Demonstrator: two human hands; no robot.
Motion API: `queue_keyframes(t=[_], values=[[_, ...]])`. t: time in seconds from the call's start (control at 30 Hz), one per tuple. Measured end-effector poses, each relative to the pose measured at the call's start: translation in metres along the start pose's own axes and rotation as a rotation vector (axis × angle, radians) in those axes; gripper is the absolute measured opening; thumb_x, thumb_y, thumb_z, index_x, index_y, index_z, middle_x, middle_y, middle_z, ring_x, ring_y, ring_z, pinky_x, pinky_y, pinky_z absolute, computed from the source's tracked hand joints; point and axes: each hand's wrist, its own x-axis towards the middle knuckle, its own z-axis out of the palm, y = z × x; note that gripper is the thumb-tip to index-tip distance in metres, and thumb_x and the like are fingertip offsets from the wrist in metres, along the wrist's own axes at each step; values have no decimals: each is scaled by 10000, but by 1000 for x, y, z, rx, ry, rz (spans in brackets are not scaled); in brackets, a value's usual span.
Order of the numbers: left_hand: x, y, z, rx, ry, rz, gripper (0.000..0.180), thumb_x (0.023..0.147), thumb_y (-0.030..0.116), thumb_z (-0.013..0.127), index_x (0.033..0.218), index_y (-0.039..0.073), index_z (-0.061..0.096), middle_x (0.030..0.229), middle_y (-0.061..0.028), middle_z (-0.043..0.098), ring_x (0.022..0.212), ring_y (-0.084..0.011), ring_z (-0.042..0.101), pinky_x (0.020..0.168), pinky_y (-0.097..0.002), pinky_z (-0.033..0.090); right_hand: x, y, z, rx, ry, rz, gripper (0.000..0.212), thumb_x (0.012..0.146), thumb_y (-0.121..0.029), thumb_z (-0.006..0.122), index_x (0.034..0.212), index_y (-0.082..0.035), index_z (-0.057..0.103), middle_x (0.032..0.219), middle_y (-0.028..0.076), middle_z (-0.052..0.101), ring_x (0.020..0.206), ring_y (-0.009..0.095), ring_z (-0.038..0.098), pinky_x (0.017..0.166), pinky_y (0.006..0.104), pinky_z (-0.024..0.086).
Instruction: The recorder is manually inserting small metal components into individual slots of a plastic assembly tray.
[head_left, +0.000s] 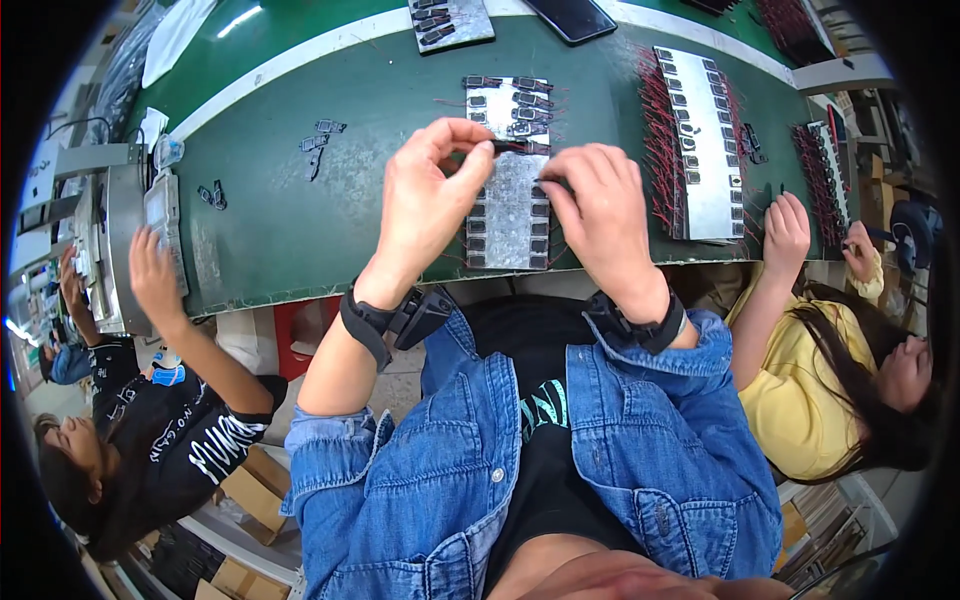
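Observation:
A pale metal plate (508,205) lies on the green table in front of me, with small black rectangular parts along its two long sides. Thin red wires stick out from several of these parts. My left hand (430,195) is over the plate's left side, thumb and forefinger pinched on a small black part with wires (512,147). At the plate's right edge is my right hand (603,205), its fingers curled and thumb drawn in. Something tiny and dark shows at its fingertips, too small to name.
Loose black parts (318,145) lie to the left. Another loaded plate (705,150) with many red wires lies to the right. A dark phone-like slab (572,18) rests at the far side. A co-worker's hand (155,270) is at left, another's (786,232) at right.

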Motion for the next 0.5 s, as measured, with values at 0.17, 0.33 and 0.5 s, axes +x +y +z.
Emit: queue_keyframes(t=[0.17, 0.33, 0.5], values=[[-5, -5, 15, 416, -48, 247, 134, 825, 111, 671, 931, 37, 709, 808, -47, 696, 900, -213, 597, 831, -356, 463, -17, 3, -20, 244, 151, 96, 179, 800, 28, 712, 959, -32, 655, 933, 81, 652, 911, 239, 617, 816, 337, 488], [4, -11, 21, 557, -52, 378, 96, 797, 118, 679, 879, 76, 708, 825, -30, 695, 910, -240, 569, 837, -381, 402, -21, 6, -22, 430, 79, 263, 152, 825, 52, 695, 955, -12, 651, 961, 87, 664, 926, 200, 630, 849, 289, 481], [2, -21, 19, 690, 40, 517, 80, 787, 133, 705, 853, 88, 693, 815, -32, 679, 904, -243, 570, 808, -398, 402, -21, 2, -17, 518, 48, 284, 138, 853, 50, 676, 978, 2, 645, 984, 85, 658, 926, 176, 628, 848, 268, 477]])
